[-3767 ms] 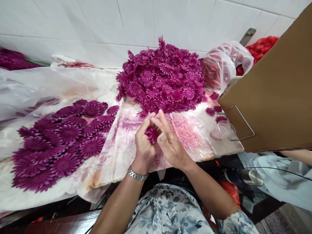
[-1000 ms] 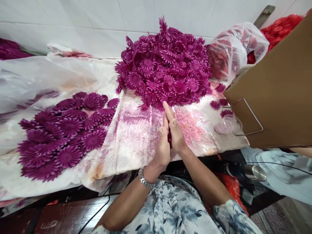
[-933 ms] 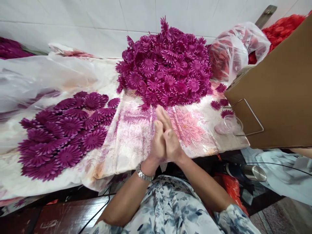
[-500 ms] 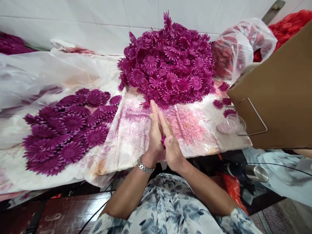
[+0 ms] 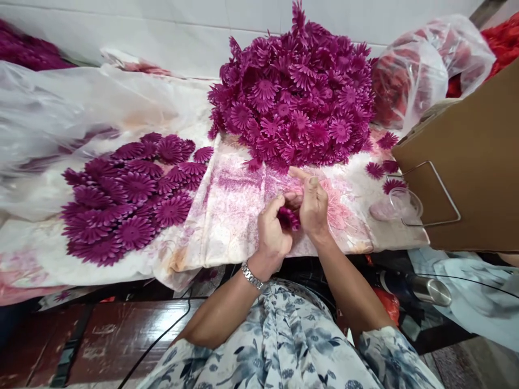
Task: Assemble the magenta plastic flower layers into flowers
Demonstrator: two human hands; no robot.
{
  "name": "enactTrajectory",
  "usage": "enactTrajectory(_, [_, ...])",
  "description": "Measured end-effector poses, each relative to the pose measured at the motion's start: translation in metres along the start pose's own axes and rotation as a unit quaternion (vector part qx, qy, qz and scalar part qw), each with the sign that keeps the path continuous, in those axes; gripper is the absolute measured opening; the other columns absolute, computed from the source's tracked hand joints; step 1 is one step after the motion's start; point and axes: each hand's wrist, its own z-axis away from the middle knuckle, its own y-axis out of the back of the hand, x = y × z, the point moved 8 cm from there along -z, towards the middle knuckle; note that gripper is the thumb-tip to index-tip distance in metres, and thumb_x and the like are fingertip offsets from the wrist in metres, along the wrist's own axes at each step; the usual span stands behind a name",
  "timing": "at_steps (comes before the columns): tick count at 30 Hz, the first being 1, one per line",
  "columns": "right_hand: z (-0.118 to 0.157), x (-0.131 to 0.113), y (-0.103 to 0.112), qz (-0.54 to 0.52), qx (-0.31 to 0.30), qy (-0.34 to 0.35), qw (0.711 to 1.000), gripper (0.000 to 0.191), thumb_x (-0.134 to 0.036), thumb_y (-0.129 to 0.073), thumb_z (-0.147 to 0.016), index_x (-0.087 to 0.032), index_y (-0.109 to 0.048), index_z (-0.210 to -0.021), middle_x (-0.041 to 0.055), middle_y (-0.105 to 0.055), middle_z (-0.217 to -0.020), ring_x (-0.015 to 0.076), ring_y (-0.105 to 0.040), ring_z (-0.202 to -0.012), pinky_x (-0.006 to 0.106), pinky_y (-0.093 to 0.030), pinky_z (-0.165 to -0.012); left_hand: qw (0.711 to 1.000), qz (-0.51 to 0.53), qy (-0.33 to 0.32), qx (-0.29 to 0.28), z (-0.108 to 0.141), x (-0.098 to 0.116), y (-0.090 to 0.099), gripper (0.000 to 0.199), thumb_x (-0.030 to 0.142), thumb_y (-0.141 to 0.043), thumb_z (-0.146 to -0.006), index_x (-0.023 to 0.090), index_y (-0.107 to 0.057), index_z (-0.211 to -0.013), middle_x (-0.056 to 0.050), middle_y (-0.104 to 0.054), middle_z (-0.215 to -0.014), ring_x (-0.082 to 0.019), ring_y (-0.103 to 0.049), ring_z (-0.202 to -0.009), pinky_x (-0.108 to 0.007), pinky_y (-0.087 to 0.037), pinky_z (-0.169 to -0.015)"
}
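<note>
Between my two hands sits a small purple artificial flower (image 5: 287,218), its petals bunched up and partly covered by my fingers. My left hand (image 5: 272,229), with a metal watch (image 5: 251,275) on its wrist, curls around the flower from the left with the thumb up. My right hand (image 5: 313,209) closes on it from the right, its index finger stretched toward the heap and its lower fingers partly hidden. Just beyond rises a big heap of purple artificial flowers (image 5: 292,102). Flatter purple petal pieces (image 5: 133,186) lie in a spread pile to the left.
A stained floral cloth (image 5: 239,237) covers the table. On the right stand a cardboard box (image 5: 470,162) with a wire handle, a clear plastic cup (image 5: 405,203) and a bag of red flowers (image 5: 413,81). Plastic sheeting (image 5: 48,119) lies left. Below rests a dark bottle (image 5: 425,289).
My palms, pressed flat together around the flower before, have come apart at the top and curled, showing more of it. The view has shifted, so the hands appear further right.
</note>
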Motion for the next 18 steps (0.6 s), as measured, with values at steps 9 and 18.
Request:
enactTrajectory(9, [0.009, -0.02, -0.03, 0.034, -0.082, 0.033, 0.996, 0.049, -0.053, -0.036, -0.091, -0.026, -0.05, -0.13, 0.0061, -0.05, -0.136, 0.0193, -0.041, -0.131, 0.045, -0.028, -0.114, 0.996, -0.027, -0.05, -0.064, -0.003, 0.016, -0.003, 0.016, 0.021, -0.051, -0.083, 0.021, -0.066, -0.09, 0.0, -0.069, -0.091, -0.014, -0.059, -0.11, -0.03, -0.035, -0.108])
enactTrajectory(18, [0.024, -0.017, -0.044, 0.042, -0.093, 0.02, 0.995, 0.064, -0.061, -0.017, -0.09, -0.028, -0.027, -0.144, -0.0005, -0.024, -0.154, 0.0169, -0.014, -0.144, 0.045, -0.012, -0.12, 0.981, -0.155, -0.041, -0.11, 0.009, 0.033, -0.02, 0.055, 0.055, -0.022, -0.092, 0.024, -0.06, -0.117, -0.003, -0.055, -0.135, -0.018, -0.036, -0.136, -0.033, -0.029, -0.112])
